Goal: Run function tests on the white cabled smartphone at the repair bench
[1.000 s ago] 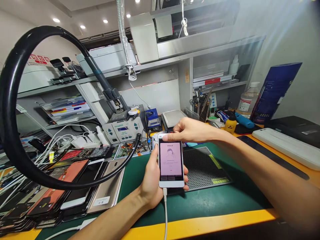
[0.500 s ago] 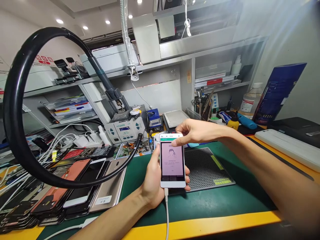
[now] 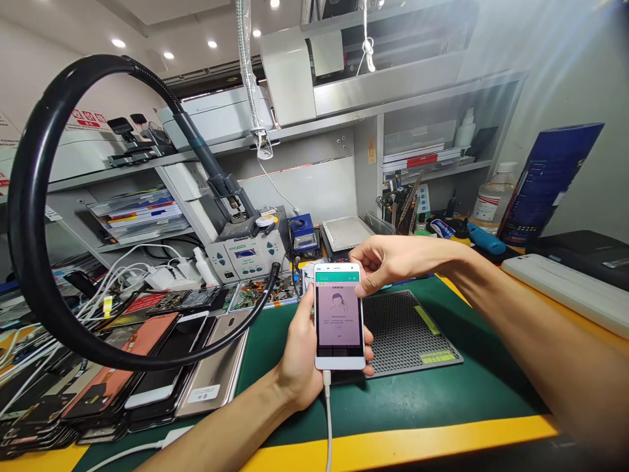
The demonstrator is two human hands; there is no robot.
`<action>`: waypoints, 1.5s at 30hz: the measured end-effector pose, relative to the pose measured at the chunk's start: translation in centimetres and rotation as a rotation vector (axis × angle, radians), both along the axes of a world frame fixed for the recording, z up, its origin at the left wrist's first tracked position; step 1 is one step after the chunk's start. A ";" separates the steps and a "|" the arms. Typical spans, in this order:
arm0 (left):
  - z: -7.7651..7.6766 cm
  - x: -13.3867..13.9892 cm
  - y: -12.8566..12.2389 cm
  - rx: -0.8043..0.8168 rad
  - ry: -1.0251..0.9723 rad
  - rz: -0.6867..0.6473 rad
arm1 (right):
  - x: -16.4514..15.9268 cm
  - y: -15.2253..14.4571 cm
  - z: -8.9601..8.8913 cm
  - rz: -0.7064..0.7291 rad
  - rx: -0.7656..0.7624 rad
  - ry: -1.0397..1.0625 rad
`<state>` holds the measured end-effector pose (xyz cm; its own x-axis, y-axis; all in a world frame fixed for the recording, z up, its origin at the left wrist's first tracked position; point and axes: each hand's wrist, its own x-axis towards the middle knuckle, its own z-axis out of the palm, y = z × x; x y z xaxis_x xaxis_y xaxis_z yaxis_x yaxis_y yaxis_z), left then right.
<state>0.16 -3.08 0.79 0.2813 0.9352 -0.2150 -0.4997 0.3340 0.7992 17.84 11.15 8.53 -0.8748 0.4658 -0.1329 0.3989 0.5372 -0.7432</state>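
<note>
A white smartphone (image 3: pixel 339 321) stands nearly upright in my left hand (image 3: pixel 301 351), which grips it from below with the thumb along its left side and fingertips round its right edge. The lit screen has a green bar at the top and a pinkish panel with a line drawing of a person. A white charging cable (image 3: pixel 329 419) is plugged into its bottom end. My right hand (image 3: pixel 388 262) is at the phone's upper right corner, fingers curled in and the thumb tip by the screen's right edge. Nothing shows between its fingers.
A grey perforated mat (image 3: pixel 407 334) lies behind the phone on the green work mat (image 3: pixel 466 393). Stacked phones and phone parts (image 3: pixel 118 373) lie at left under a looping black hose (image 3: pixel 29 216). Behind stand a rework station (image 3: pixel 250 252) and a tray of circuit boards (image 3: pixel 255 295).
My right thumb has moved right, off the top of the screen to its edge. The green bar now reaches further down with small icons in it. My left hand keeps its hold.
</note>
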 end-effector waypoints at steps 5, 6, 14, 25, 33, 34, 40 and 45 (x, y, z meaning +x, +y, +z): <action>0.0 0.1 0.1 -0.002 0.007 0.002 | 0.1 0.2 -0.2 0.026 0.013 -0.007; 0.1 0.1 0.1 -0.003 0.007 0.000 | 0.1 0.2 -0.1 0.025 0.015 -0.010; 0.3 0.0 0.0 -0.029 0.000 0.011 | 0.0 -0.2 0.5 -0.075 -0.004 0.029; 0.1 0.0 0.0 -0.029 -0.019 -0.001 | -2.9 -1.2 -0.5 -0.350 -0.215 0.747; 0.1 0.1 0.0 -0.027 -0.020 0.000 | -4.3 -4.9 0.6 -0.121 -0.657 0.926; 0.1 0.1 0.0 -0.026 -0.022 -0.003 | -4.2 -5.1 0.8 -0.097 -0.704 0.921; -0.2 0.3 0.0 -0.030 -0.016 -0.014 | -3.8 -4.9 1.6 0.008 -0.942 0.808; -0.2 0.4 -0.2 -0.029 -0.005 -0.001 | -3.7 -4.2 1.8 0.079 -1.037 0.761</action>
<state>0.53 -3.31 0.59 0.2835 0.9282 -0.2408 -0.5036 0.3578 0.7864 14.14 6.96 10.36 -0.9101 0.3892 0.1421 -0.3133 -0.4222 -0.8506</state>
